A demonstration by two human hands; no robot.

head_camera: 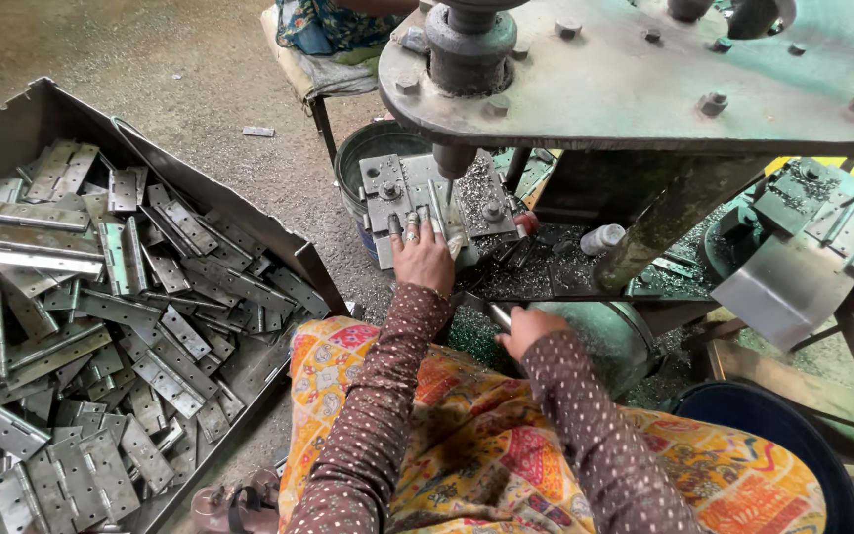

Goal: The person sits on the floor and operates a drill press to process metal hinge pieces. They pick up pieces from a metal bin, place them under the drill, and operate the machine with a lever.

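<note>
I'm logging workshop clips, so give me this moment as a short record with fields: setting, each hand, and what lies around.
setting: seated person at a metal press machine
left hand: fingers flat on a hinge plate in the fixture under the punch
right hand: closed around a metal handle
beside: large tray heaped with metal hinges
on the machine bed: metal shavings

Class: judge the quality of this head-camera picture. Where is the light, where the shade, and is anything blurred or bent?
Head view: soft, even daylight, no hard shadows; the hinges in the tray give a dull sheen without glare; deep shade under the press plate, around the left hand; the right hand and sleeves are sharp, with no motion blur; straight edges bow slightly near the frame's corners.
</note>
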